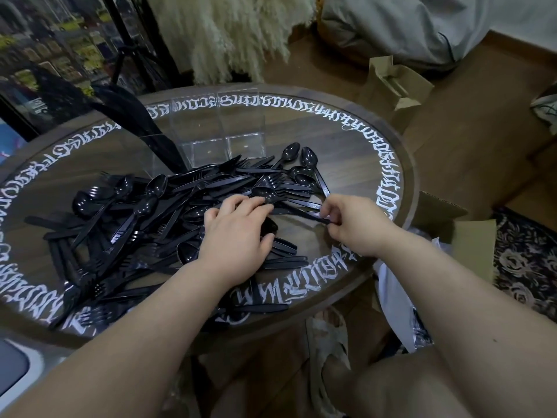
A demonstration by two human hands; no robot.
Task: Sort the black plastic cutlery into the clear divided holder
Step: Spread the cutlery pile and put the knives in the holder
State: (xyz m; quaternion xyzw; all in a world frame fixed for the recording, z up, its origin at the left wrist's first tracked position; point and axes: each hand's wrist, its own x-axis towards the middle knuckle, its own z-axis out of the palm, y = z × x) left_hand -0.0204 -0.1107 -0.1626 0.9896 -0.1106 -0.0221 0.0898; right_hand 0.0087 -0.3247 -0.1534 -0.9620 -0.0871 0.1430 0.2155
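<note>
Here the heap of black plastic cutlery (168, 212) sprawls across the round dark wooden table (346, 152), under and at 9 o'clock of both hands. The left hand (238, 233) lies spread, fingers nearly straight, on the pile. The right hand (352, 224) pinches a black spoon's handle (301, 213); its long axis points to 10 o'clock. The clear divided holder (217, 137) stands at 12 o'clock, black knives (141, 122) leaning in its left compartment.

left hand (238, 233) on cutlery pile (144, 212) | right hand (352, 221) pinches spoon (283, 203)

Lettered round table (355, 128), cardboard boxes (394, 82)
</note>
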